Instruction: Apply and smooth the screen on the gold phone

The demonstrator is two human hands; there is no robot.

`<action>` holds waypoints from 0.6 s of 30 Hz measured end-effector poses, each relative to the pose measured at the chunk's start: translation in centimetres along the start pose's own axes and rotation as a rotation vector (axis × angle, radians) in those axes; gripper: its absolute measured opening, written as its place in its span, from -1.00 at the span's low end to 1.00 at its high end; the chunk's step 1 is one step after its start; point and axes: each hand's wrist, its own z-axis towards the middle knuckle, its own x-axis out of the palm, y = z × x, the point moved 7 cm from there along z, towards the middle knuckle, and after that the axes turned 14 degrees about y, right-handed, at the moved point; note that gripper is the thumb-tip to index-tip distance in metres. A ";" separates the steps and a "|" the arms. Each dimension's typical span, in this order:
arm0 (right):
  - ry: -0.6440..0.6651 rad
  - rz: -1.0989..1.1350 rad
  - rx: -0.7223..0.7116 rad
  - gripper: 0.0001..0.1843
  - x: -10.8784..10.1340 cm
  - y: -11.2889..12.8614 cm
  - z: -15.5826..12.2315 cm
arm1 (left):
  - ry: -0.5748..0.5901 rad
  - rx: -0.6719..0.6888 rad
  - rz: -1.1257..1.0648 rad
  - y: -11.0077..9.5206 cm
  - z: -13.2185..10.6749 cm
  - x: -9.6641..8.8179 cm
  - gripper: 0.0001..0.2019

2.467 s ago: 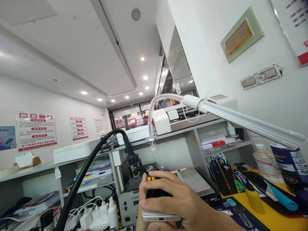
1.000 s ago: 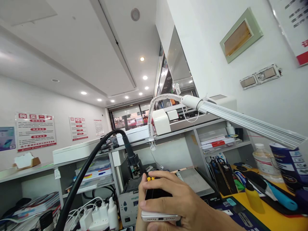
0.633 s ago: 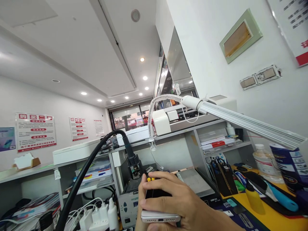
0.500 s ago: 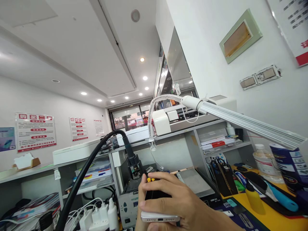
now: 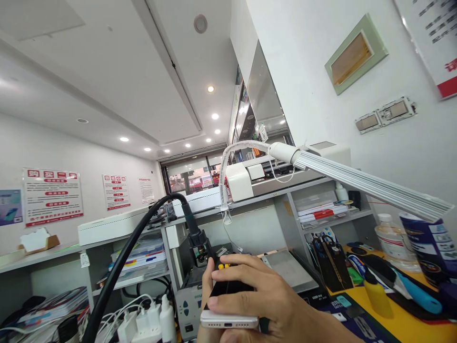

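A smartphone [image 5: 229, 321] with a silvery-white frame and dark screen is low in the middle of the view. Its bottom edge faces me, showing the charging port and speaker holes. My right hand [image 5: 266, 295] comes from the right and is closed on it, with fingers across the screen and the thumb side beneath. Along the phone's left side my left hand [image 5: 207, 285] grips it too; most of that hand is hidden behind the phone or cut off by the frame.
Left of my hands stand a grey bench unit [image 5: 191, 312] with a black hose [image 5: 123, 252] and white chargers [image 5: 141, 326]. A lamp [image 5: 367, 183] arches overhead. To the right lie a tool holder [image 5: 330, 262], a yellow bottle [image 5: 378, 295] and a blue-handled tool [image 5: 417, 290].
The phone has shifted slightly left within the grip, and more of its screen shows between my fingers. Both hands still hold it; the surroundings look the same.
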 end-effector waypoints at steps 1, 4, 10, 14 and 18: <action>-0.004 -0.002 0.000 -0.66 0.0 0.0 0.0 | -0.003 0.000 -0.002 0.0 0.0 0.0 -0.72; 0.009 -0.002 -0.020 -0.67 0.2 0.0 0.2 | -0.018 0.002 -0.008 0.1 0.0 -0.2 -0.71; -0.010 -0.043 -0.033 -0.68 0.2 0.0 0.2 | -0.089 0.000 -0.017 0.1 -0.3 -1.4 -0.72; -0.021 -0.056 -0.015 -0.68 0.1 0.1 0.1 | -0.162 0.002 -0.021 0.0 -0.6 -2.6 -0.72; -0.001 -0.049 -0.012 -0.68 0.0 0.3 0.2 | -0.204 0.000 -0.023 0.2 -0.5 -3.2 -0.75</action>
